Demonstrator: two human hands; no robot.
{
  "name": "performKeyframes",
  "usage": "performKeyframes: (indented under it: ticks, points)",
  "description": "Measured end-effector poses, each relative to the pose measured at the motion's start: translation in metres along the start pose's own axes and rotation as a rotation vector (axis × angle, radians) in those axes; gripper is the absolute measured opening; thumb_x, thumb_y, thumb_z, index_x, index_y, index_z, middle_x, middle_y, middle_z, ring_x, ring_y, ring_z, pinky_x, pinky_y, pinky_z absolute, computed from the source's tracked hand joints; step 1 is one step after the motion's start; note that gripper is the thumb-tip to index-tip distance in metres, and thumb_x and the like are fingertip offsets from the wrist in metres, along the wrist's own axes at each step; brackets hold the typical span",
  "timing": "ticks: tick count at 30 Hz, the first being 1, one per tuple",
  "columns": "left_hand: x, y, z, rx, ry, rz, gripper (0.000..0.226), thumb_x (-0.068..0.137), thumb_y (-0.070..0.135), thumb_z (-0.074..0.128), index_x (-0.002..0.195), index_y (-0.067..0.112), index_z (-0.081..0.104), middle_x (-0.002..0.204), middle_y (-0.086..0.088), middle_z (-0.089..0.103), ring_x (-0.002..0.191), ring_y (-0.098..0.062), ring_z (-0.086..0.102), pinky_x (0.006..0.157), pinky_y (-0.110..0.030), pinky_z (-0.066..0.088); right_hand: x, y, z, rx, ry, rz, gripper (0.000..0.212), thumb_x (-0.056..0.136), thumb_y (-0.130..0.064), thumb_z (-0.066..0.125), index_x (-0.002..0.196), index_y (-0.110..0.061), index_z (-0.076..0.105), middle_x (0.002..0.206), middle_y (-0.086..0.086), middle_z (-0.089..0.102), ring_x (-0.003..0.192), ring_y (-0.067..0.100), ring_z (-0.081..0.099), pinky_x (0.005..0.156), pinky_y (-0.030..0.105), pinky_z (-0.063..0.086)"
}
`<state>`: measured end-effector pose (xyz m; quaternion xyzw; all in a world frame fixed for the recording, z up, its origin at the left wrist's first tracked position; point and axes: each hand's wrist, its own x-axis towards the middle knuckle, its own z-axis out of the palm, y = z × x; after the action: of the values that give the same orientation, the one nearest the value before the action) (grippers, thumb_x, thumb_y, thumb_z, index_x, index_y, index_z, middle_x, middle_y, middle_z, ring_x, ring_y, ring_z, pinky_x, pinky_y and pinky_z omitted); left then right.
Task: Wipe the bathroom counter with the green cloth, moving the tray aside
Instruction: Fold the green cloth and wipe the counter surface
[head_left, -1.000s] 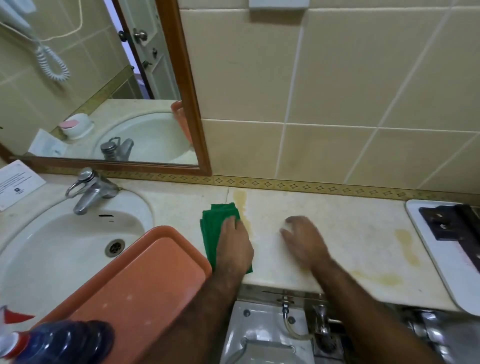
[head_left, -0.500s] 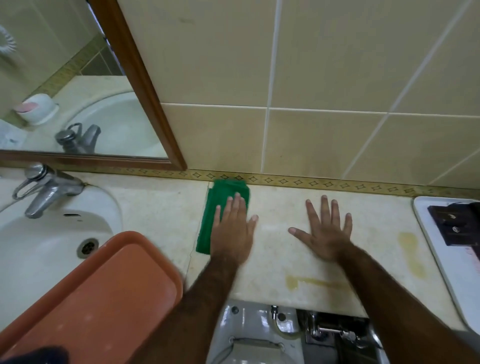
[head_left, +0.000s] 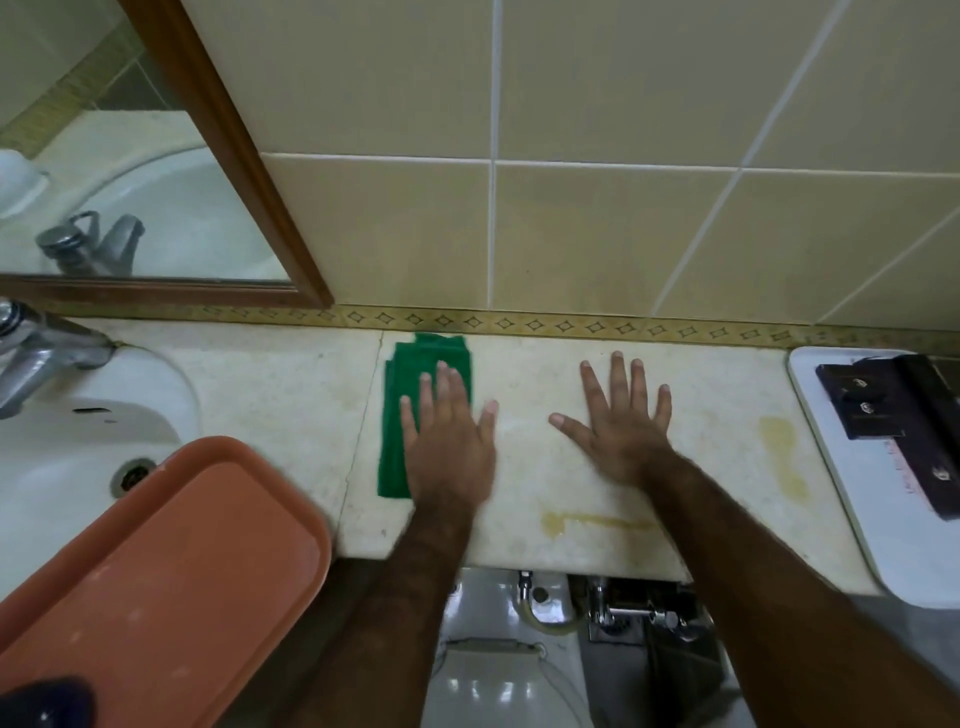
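A folded green cloth (head_left: 410, 379) lies on the beige stone counter (head_left: 291, 395), its far end almost at the wall trim. My left hand (head_left: 449, 447) presses flat on the cloth's right half, fingers spread and pointing at the wall. To its right my right hand (head_left: 621, 426) rests flat on the bare counter, fingers apart, holding nothing. The orange tray (head_left: 161, 582) sits at the lower left, lying over the sink's front edge and partly on the counter.
A white sink (head_left: 62, 457) with a chrome tap (head_left: 36, 353) is at the left under a wood-framed mirror (head_left: 218, 124). A white tray (head_left: 872, 519) with dark packets stands at the right. Yellow stains (head_left: 784, 457) mark the counter. A toilet (head_left: 498, 670) and pipes show below the counter edge.
My left hand has pushed the cloth away toward the wall over the last second. My right hand has flattened on the counter with fingers spread. The view has shifted right.
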<state>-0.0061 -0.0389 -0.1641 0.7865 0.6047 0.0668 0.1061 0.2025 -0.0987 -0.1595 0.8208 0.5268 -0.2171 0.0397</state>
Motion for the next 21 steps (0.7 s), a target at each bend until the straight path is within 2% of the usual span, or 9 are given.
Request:
performKeyframes:
  ticks: [4,5,9,13,17,21]
  points:
    - [-0.082,-0.001,0.011,0.018,-0.086,0.285,0.072,0.104,0.061,0.013,0.161,0.018,0.018,0.169,0.000,0.016,0.157,-0.020,0.014,0.125,-0.051,0.015,0.000,-0.001,-0.003,0.001,-0.013,0.005,0.088,0.093,-0.079,0.013,0.163,-0.034,-0.015,0.169,0.007,-0.032,0.155,0.030,-0.031,0.122,0.064,-0.015]
    - [-0.091,-0.013,0.011,0.026,-0.111,0.308,0.070,0.104,0.061,0.013,0.161,0.020,0.017,0.169,0.003,0.015,0.157,-0.019,0.013,0.125,-0.051,0.016,0.000,-0.001,-0.003,0.002,-0.013,0.002,0.088,0.094,-0.079,0.014,0.163,-0.034,-0.015,0.169,0.007,-0.032,0.155,0.031,-0.031,0.122,0.064,-0.015]
    - [-0.057,-0.053,-0.003,0.040,-0.037,0.093,0.068,0.103,0.058,0.016,0.161,0.022,0.015,0.168,0.004,0.015,0.157,-0.018,0.015,0.126,-0.049,0.012,-0.002,0.000,-0.003,0.016,-0.003,-0.005,0.088,0.094,-0.079,0.014,0.164,-0.034,-0.013,0.169,0.007,-0.032,0.155,0.030,-0.031,0.121,0.063,-0.017]
    - [0.000,-0.039,-0.010,0.024,0.001,-0.039,0.072,0.103,0.059,0.008,0.162,0.019,0.015,0.170,0.001,0.015,0.158,-0.020,0.011,0.127,-0.051,0.009,-0.003,0.000,-0.001,0.002,0.014,-0.014,0.087,0.095,-0.078,0.014,0.164,-0.033,-0.014,0.170,0.007,-0.030,0.156,0.031,-0.030,0.122,0.063,-0.017]
    - [-0.004,0.003,0.003,0.032,-0.007,0.042,0.074,0.101,0.059,0.003,0.162,0.017,0.011,0.170,-0.002,0.011,0.158,-0.023,0.009,0.126,-0.053,0.010,-0.002,0.000,-0.001,0.016,0.010,-0.011,0.084,0.096,-0.076,0.013,0.163,-0.034,-0.014,0.170,0.007,-0.030,0.156,0.031,-0.029,0.120,0.063,-0.017]
    - [-0.085,0.042,0.016,-0.019,-0.059,0.157,0.073,0.102,0.061,0.009,0.160,0.016,0.016,0.168,-0.003,0.014,0.156,-0.024,0.013,0.125,-0.053,0.014,-0.004,0.004,-0.007,0.080,-0.005,-0.035,0.072,0.103,-0.065,0.016,0.164,-0.037,-0.010,0.170,0.004,-0.029,0.157,0.027,-0.028,0.122,0.059,-0.017]
